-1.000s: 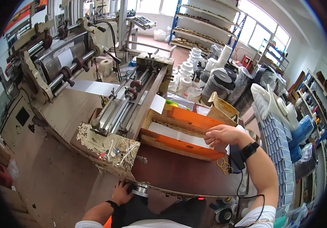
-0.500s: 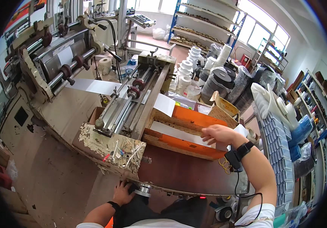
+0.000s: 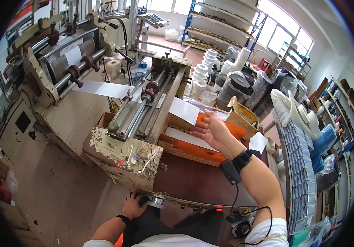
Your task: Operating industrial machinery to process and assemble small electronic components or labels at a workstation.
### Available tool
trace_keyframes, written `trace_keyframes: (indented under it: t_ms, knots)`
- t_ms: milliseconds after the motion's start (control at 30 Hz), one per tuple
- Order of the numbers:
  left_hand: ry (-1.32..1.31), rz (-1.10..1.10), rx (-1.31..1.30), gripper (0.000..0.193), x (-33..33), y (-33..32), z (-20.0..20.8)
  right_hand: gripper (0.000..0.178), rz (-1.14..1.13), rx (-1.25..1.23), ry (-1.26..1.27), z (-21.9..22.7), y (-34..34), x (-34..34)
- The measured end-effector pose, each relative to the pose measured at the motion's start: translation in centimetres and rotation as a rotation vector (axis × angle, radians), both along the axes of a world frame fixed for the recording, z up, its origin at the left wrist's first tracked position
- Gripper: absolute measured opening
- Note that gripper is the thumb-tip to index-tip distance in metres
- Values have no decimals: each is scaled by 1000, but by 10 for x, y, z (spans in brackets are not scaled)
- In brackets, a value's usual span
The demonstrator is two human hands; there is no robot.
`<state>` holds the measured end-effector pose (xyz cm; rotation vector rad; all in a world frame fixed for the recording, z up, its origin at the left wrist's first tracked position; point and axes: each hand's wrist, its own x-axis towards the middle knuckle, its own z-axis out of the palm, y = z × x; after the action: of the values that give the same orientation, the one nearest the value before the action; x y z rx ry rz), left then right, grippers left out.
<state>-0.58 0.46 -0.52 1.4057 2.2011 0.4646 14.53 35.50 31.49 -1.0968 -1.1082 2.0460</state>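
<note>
My right hand (image 3: 214,131) hovers over an orange-sided cardboard trough (image 3: 203,153), its fingers apart and nothing gripped. Just left of it, the white paper strip (image 3: 184,110) comes out of the roller unit (image 3: 148,95) and slopes down toward the trough. A white sheet (image 3: 185,137) lies inside the trough, partly covered by my fingers. Down at the machine's front edge, my left hand (image 3: 133,206) lies with its fingers spread beside a round metal handwheel (image 3: 157,201). A dark shape under those fingertips is hard to make out.
Paint-chipped machine corner (image 3: 134,158) carries scraps and small tools. Behind the trough stand a cardboard box (image 3: 242,119) and stacked white rolls (image 3: 200,74). Stacks of packed grey-white pieces (image 3: 300,168) line the right side. A second roller unit (image 3: 76,61) is far left.
My right hand has moved left and away from me along the trough, toward the strip. More of the strip now sticks out of the rollers. The left hand stays about where it was.
</note>
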Motion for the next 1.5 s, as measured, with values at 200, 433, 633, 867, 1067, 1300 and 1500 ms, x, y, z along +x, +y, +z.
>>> trace_keyframes:
  t_ms: [200,433,633,867,1067,1300,1500]
  knots:
    - [13,18,6,61,1,-3,4,40,-117,129,120,-2,-9,2]
    - [-17,19,33,57,2,-4,0,40,-154,152,202,-5,-12,6]
    - [31,11,53,58,1,-6,0,45,-158,178,224,-4,-14,1]
    - [83,-43,11,60,0,-9,-14,41,-274,213,203,-13,-4,18]
    - [61,-42,-26,60,2,-10,-9,46,-259,214,139,-14,-4,32]
    - [58,-38,-42,59,1,-9,-4,47,-271,226,148,-15,1,42]
    - [66,-47,-72,60,2,-7,0,46,-234,220,170,-16,6,48]
